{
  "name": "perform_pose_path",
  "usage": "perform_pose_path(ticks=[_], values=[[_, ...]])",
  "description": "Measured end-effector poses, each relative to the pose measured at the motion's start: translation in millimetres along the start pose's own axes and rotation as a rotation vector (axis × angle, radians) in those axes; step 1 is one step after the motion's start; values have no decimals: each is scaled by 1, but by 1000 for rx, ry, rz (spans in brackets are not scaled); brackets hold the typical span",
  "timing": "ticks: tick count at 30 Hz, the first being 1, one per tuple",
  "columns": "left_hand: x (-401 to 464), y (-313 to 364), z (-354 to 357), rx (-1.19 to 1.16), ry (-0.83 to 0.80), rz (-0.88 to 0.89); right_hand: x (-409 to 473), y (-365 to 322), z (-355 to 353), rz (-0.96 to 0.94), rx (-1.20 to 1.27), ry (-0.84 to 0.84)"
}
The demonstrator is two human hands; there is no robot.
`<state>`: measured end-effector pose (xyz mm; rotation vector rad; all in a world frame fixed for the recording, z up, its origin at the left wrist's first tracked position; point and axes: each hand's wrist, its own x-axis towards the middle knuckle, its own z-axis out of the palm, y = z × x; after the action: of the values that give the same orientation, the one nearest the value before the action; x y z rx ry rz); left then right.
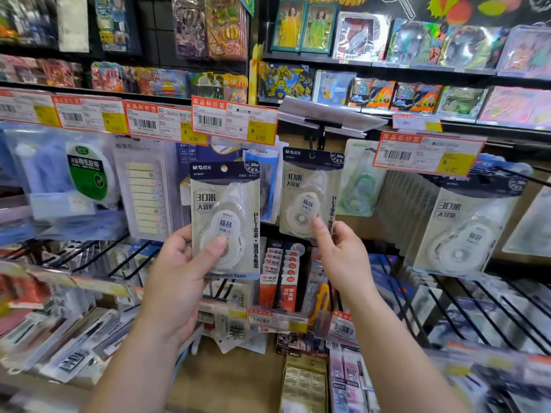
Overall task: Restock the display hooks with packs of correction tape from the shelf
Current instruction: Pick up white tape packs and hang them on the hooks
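My left hand [182, 269] grips a pack of correction tape [225, 204], dark header on top, white dispenser under clear blister, held upright in front of the display. A second identical pack [310, 186] hangs from a display hook [312, 155] under a flipped-up clear price holder [325, 117]. My right hand [340, 257] pinches that hanging pack at its lower edge, thumb on the front. A full row of the same packs [465, 228] hangs on a hook to the right.
Price tags [234, 123] line the hook rail above. Sticky-tab packs [146, 198] and glue tape [86, 174] hang at left. Black wire hooks [447, 308] jut out below with pens and erasers. Toy boxes [304, 28] fill upper shelves.
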<state>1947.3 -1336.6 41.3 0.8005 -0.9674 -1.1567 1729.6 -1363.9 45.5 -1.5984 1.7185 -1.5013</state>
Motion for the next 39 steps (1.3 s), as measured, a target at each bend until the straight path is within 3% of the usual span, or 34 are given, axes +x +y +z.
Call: perform_pose_path(ticks=[17, 28, 39], values=[[6, -7, 3, 9, 9, -1, 78, 25, 25, 143, 127, -7], [9, -8, 0, 10, 24, -17, 139, 45, 51, 331, 299, 28], [7, -9, -2, 33, 31, -21, 152, 47, 57, 353, 337, 82]])
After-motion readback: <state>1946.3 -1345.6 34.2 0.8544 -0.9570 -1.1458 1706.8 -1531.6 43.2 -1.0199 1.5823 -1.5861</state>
